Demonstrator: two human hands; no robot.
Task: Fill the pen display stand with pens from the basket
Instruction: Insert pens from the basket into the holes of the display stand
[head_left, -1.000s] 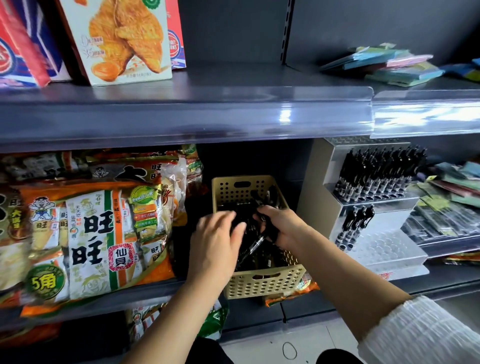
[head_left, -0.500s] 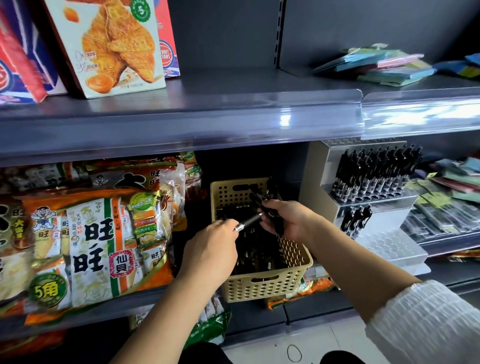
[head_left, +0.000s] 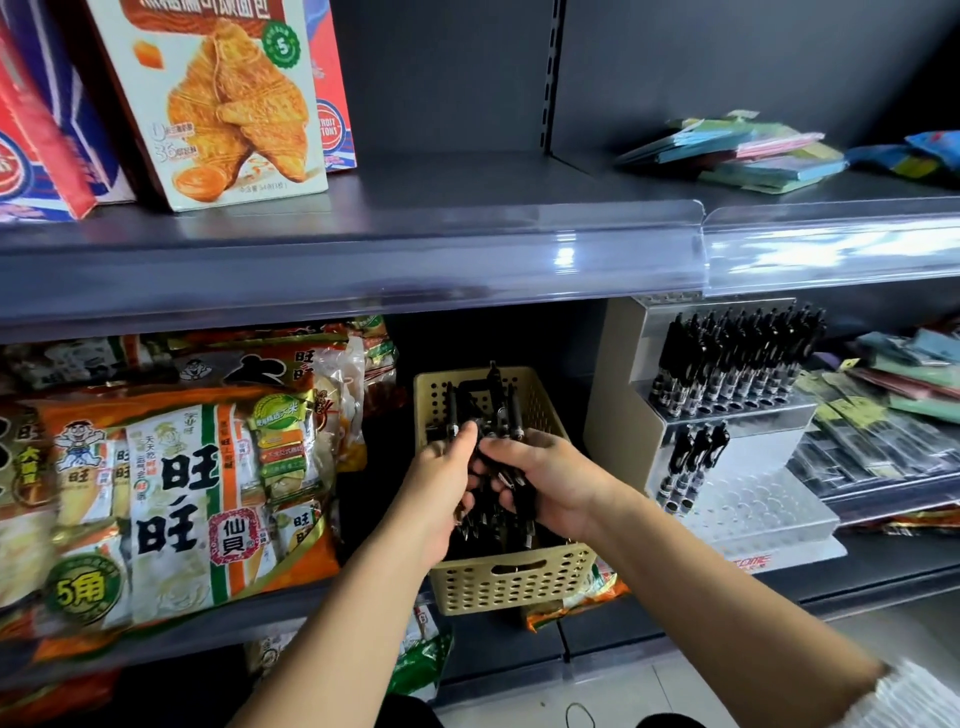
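A beige perforated basket (head_left: 514, 582) stands on the middle shelf, with several black pens lying in it. Above it my right hand (head_left: 545, 480) grips a bundle of black pens (head_left: 493, 410) that stick up past my fingers. My left hand (head_left: 441, 488) sits close against the right and pinches the same bundle from the left. To the right stands the tiered clear pen display stand (head_left: 753, 512); its upper tier is full of black pens (head_left: 727, 364), its middle tier holds three pens (head_left: 693, 457), and the lower holes are bare.
Snack bags (head_left: 171, 493) fill the shelf left of the basket. Boxes (head_left: 218, 98) stand on the top shelf at the left, coloured packets (head_left: 753, 156) at its right. Packaged stationery (head_left: 883, 421) lies right of the stand. The shelf lip (head_left: 363, 270) overhangs.
My left hand, which held one pen out towards the right hand, has come up against it; that pen has joined the bundle. The bundle now stands higher over the basket.
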